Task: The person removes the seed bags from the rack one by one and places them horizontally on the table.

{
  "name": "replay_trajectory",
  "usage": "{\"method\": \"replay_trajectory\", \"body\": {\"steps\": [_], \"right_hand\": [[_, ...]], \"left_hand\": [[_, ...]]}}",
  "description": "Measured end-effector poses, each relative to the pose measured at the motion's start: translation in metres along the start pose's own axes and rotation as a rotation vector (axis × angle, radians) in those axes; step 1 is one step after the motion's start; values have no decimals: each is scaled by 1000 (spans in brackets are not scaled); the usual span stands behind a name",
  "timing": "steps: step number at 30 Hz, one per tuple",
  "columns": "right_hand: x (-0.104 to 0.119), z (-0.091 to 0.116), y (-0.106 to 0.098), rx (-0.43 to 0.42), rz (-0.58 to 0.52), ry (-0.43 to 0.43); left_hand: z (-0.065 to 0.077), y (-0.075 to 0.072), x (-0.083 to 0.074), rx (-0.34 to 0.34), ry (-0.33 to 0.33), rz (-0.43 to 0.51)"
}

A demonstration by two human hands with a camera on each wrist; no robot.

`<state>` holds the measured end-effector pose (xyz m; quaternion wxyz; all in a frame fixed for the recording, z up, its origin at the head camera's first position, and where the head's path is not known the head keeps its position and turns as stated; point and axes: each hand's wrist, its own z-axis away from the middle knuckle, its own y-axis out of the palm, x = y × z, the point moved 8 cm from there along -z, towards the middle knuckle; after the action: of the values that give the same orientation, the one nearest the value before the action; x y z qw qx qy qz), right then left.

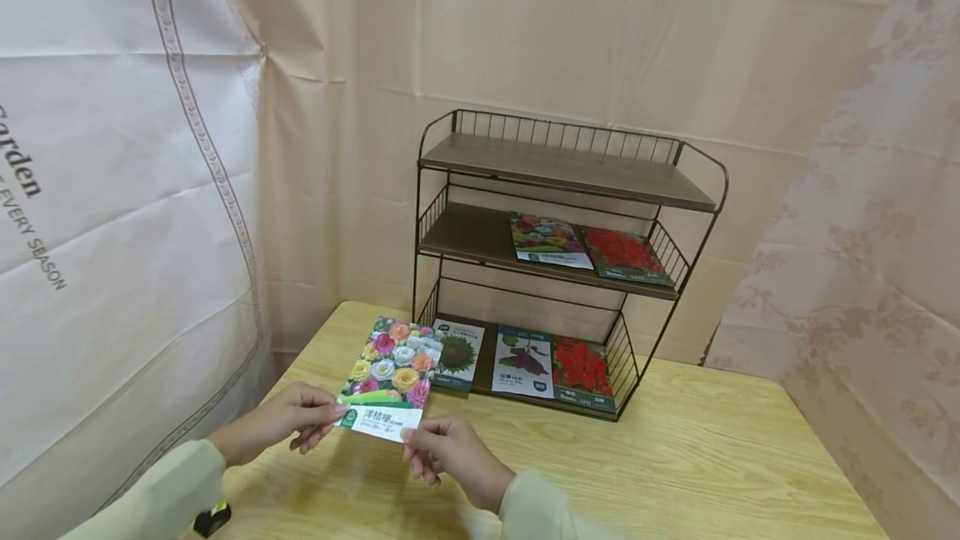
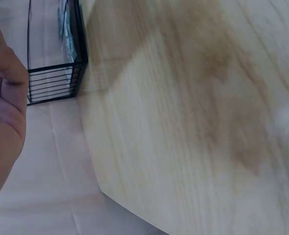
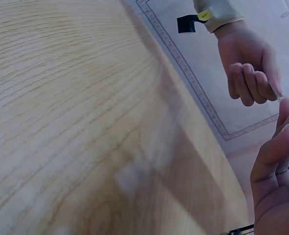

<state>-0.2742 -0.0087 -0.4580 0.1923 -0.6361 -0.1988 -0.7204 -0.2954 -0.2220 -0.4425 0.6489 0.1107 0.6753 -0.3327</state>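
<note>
Both hands hold up a flower seed packet point(image 1: 396, 361) with a printed picture of colourful blooms and a white lower band. At its lower left corner, the left hand point(image 1: 303, 415) pinches it between thumb and fingers. The right hand point(image 1: 453, 452) pinches the lower right corner the same way. The packet overlaps the left end of a wire rack's bottom shelf in the head view. In the right wrist view, the left hand point(image 3: 249, 68) and right hand point(image 3: 278, 171) face each other across the packet's thin edge; the left wrist view shows the left hand point(image 2: 5, 83) only in part.
A three-tier rack point(image 1: 562, 165) stands at the back of the wooden table point(image 1: 675, 457). Its middle shelf bears a multicoloured packet point(image 1: 551, 240) and a red-flower packet point(image 1: 626, 255). Below lie a sunflower packet point(image 1: 459, 357), a purple-flower packet point(image 1: 523, 363) and another red-flower packet point(image 1: 581, 369). Curtains surround the table.
</note>
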Motion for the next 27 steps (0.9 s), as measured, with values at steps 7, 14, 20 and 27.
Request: {"method": "replay_trajectory", "body": {"steps": [7,14,20,27], "right_hand": [[-13,-7,7,-5,-1,11],[-24,-10,15,-17,1,36],[-34,-12,20,-45,27,73],[-42,-16,26,-52,50,77]], "left_hand": [[7,-2,10,-5,-20,-6],[14,-2,20,-4,-41,-2],[19,-3,29,2,-39,-10],[22,-3,40,4,-39,-3]]}}
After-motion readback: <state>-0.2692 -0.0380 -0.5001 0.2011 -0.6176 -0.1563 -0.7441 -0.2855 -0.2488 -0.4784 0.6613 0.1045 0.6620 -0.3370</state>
